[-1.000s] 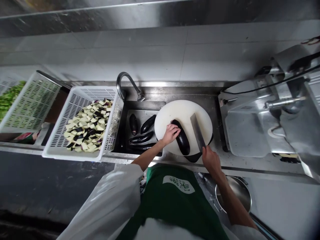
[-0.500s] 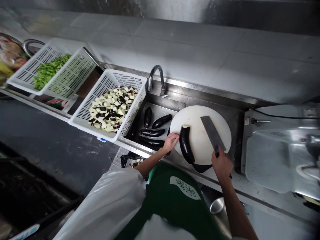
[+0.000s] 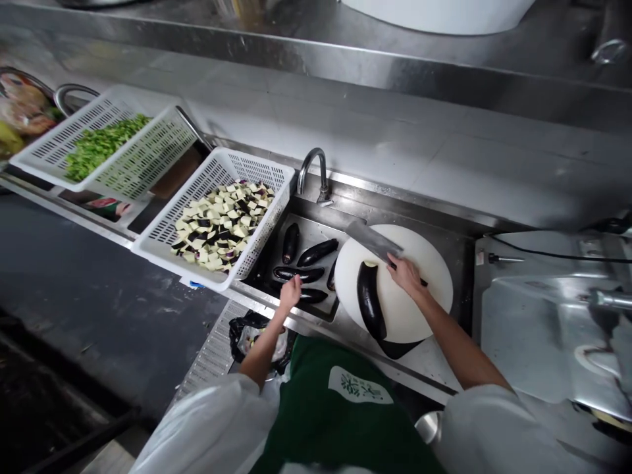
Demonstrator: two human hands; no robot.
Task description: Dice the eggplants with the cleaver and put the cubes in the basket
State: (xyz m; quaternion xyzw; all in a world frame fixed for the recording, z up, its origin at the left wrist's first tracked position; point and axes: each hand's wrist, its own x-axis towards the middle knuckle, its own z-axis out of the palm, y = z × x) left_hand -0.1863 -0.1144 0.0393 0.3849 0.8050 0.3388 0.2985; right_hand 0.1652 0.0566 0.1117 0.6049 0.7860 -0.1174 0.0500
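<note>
A dark purple eggplant [image 3: 370, 300] with its stem end cut off lies on a round white cutting board [image 3: 424, 289] over the sink's right side. My right hand [image 3: 405, 273] grips the handle of a cleaver [image 3: 374, 241], its blade pointing left over the board's far edge. My left hand [image 3: 291, 290] reaches down into the sink [image 3: 306, 227], fingers curled over one of several whole eggplants [image 3: 316, 251] lying there; whether it grips one I cannot tell.
A white slotted basket [image 3: 207, 184] of diced eggplant rests left of the sink. Farther left, another basket [image 3: 59, 141] holds chopped greens. A curved faucet [image 3: 314, 164] stands behind the sink. A metal machine [image 3: 543, 316] sits at right. A black bag [image 3: 249, 329] hangs below the counter edge.
My left hand left the eggplant on the board and dropped into the sink. My right hand swung the cleaver up and left across the board's far side. The view shifted left.
</note>
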